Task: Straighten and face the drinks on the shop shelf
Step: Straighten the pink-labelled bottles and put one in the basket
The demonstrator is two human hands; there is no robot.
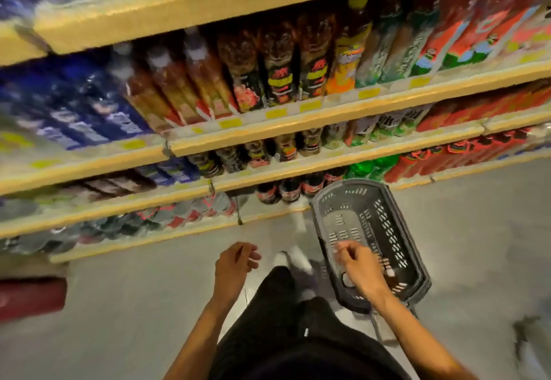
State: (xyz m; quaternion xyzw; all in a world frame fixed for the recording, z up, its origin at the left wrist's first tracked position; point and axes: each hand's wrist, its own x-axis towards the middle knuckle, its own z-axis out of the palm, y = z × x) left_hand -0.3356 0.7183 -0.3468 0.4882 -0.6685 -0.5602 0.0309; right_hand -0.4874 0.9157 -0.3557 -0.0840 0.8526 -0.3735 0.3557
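Note:
Yellow-edged shelves [298, 117] run across the upper view, packed with drink bottles. Dark cola-like bottles [280, 60] stand mid-shelf, blue-labelled bottles [74, 105] at the left, orange and green ones [384, 48] further right, red packs [489, 24] at the far right. My left hand [232, 269] hangs low over the floor with loosely curled fingers, holding nothing. My right hand [357, 266] hovers above a grey shopping basket [417, 275], fingers loosely bent, nothing visibly in it. Both hands are well below the shelves. The picture is motion-blurred.
The grey basket sits on the pale floor [477, 230] right of my legs [283, 305], close to the lowest shelf. A dark red object [32, 296] lies at the left edge. A blurred dark thing [527, 335] is at the lower right.

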